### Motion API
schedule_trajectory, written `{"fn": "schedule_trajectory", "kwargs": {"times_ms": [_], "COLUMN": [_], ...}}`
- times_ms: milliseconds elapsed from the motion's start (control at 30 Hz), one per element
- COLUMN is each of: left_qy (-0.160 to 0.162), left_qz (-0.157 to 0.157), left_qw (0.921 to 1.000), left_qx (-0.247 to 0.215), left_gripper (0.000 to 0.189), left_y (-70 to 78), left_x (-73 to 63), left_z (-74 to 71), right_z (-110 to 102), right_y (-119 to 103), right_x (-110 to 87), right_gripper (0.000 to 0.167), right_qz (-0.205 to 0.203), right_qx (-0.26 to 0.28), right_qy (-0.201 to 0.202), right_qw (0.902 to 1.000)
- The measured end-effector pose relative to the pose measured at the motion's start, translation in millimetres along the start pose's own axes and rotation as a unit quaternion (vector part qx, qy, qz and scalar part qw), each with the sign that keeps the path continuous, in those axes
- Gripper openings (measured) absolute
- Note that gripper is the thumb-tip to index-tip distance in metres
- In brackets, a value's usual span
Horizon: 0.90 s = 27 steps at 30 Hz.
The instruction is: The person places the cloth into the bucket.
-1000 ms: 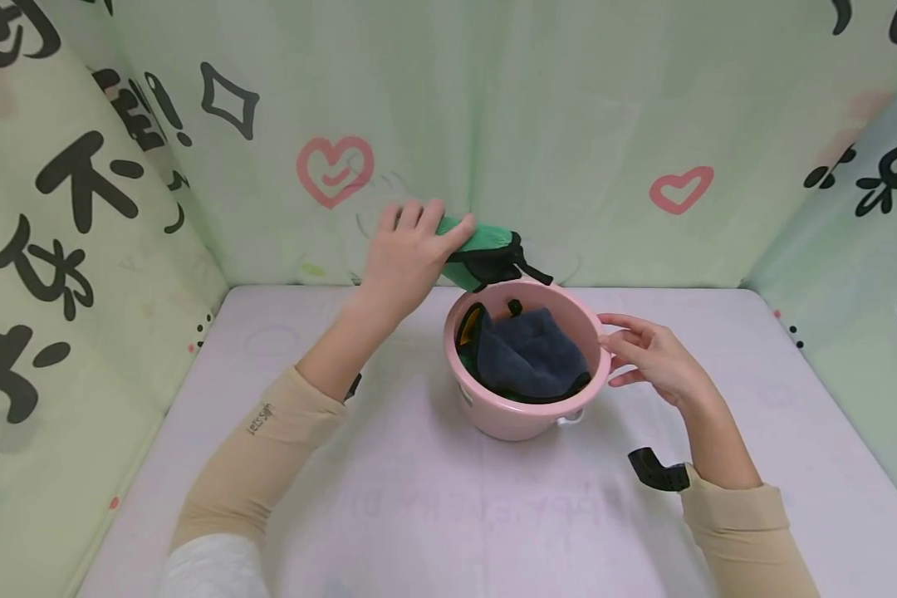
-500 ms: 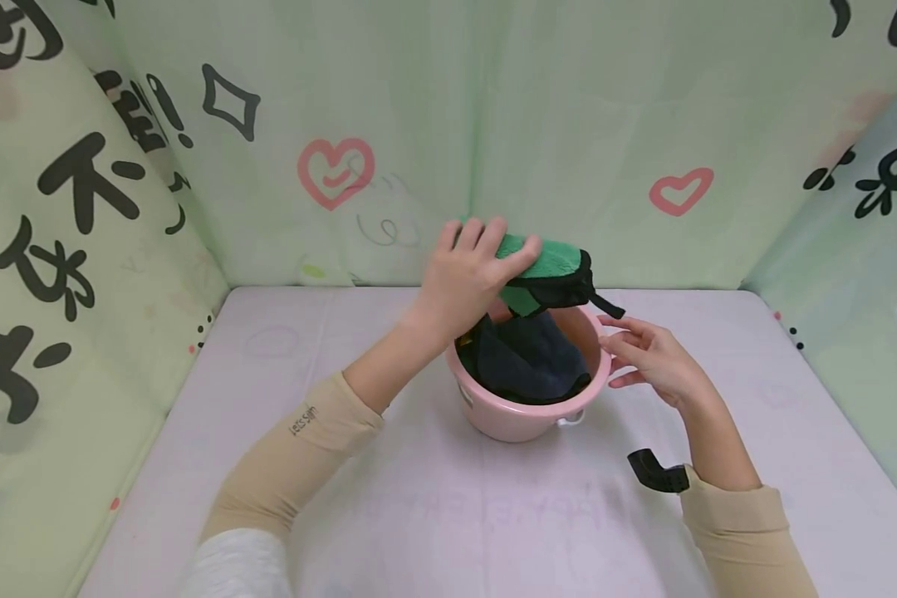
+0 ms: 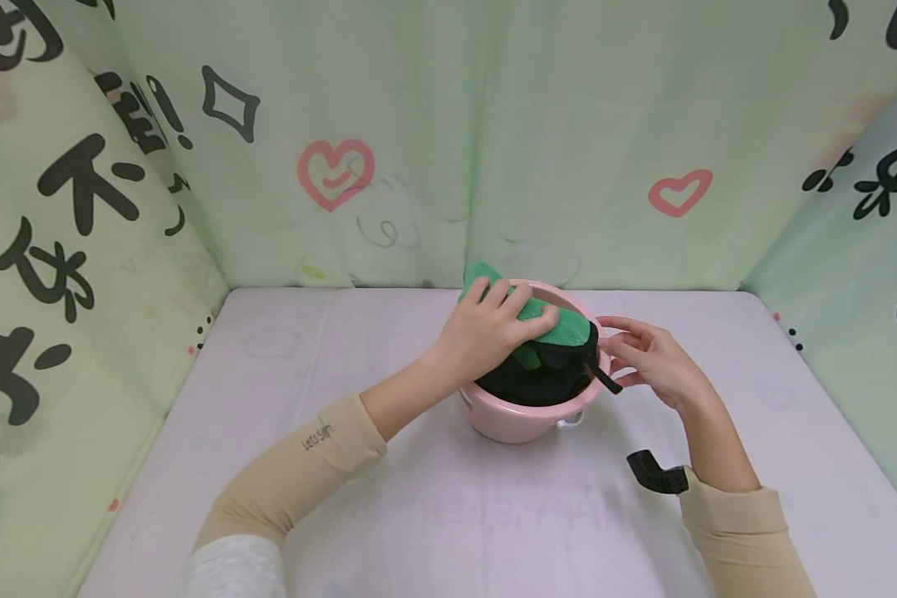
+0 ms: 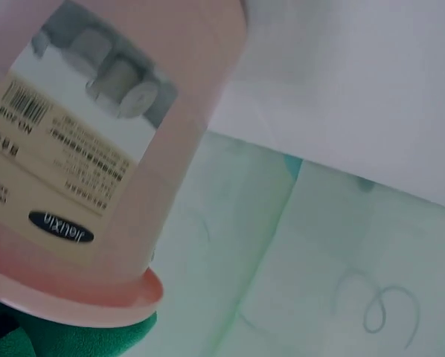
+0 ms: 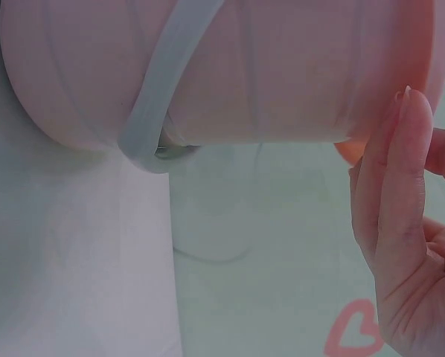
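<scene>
In the head view my left hand (image 3: 486, 330) grips a fuzzy green cloth (image 3: 571, 328) with black trim and a dangling black strap. The hand and cloth are over the mouth of a pink bucket (image 3: 512, 426). Beneath them a dark cloth (image 3: 526, 386) fills the bucket's upper part, largely covered. Green fabric (image 4: 96, 338) shows at the bucket rim in the left wrist view. On the other side, my right hand (image 3: 654, 361) touches the bucket's rim from outside; in the right wrist view its fingers (image 5: 405, 178) are nearly straight, with tips right at the rim.
The bucket stands on a white-covered table (image 3: 433, 515) near its back edge. Its pale handle (image 5: 159, 89) hangs down the side. A printed green curtain (image 3: 568, 124) closes off the back and sides. A black mount (image 3: 656, 473) sticks out from the right wrist.
My left hand has carried the green cloth rightward and then down, from above the bucket's far left rim into its mouth, covering the dark cloth. The right hand has stayed at the rim.
</scene>
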<state>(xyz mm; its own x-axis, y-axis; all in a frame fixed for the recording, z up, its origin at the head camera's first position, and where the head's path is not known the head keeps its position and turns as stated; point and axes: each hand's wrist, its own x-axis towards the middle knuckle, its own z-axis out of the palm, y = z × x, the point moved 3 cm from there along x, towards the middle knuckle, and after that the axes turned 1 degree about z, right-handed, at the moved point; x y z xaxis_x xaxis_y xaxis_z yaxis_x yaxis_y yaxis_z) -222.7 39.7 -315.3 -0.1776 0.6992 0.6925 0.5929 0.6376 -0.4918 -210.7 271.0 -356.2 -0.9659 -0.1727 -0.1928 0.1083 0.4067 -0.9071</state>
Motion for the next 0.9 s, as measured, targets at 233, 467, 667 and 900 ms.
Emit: {"fn": "schedule_trajectory", "kwargs": {"times_ms": [233, 467, 667, 900], "left_qy": [-0.065, -0.191, -0.284, -0.352], "left_qz": [0.034, 0.056, 0.072, 0.092], "left_qw": [0.9964, 0.9771, 0.9524, 0.9277], "left_qx": [-0.043, -0.076, -0.083, -0.083], "left_gripper": [0.026, 0.023, 0.028, 0.032], "left_y": [10.7, 17.7, 21.5, 24.5], "left_x": [-6.8, -9.8, -8.4, -7.5], "left_z": [5.9, 14.8, 21.0, 26.7], "right_z": [1.5, 2.7, 2.6, 2.4], "right_y": [0.0, 1.8, 1.6, 1.3], "right_x": [-0.2, 0.9, 1.2, 1.7], "right_gripper": [0.058, 0.058, 0.058, 0.059], "right_qz": [0.002, 0.004, 0.003, 0.005], "right_qx": [0.009, -0.002, -0.006, -0.005], "right_qy": [-0.001, 0.005, 0.008, 0.008], "right_qw": [1.0000, 1.0000, 1.0000, 0.9999]}}
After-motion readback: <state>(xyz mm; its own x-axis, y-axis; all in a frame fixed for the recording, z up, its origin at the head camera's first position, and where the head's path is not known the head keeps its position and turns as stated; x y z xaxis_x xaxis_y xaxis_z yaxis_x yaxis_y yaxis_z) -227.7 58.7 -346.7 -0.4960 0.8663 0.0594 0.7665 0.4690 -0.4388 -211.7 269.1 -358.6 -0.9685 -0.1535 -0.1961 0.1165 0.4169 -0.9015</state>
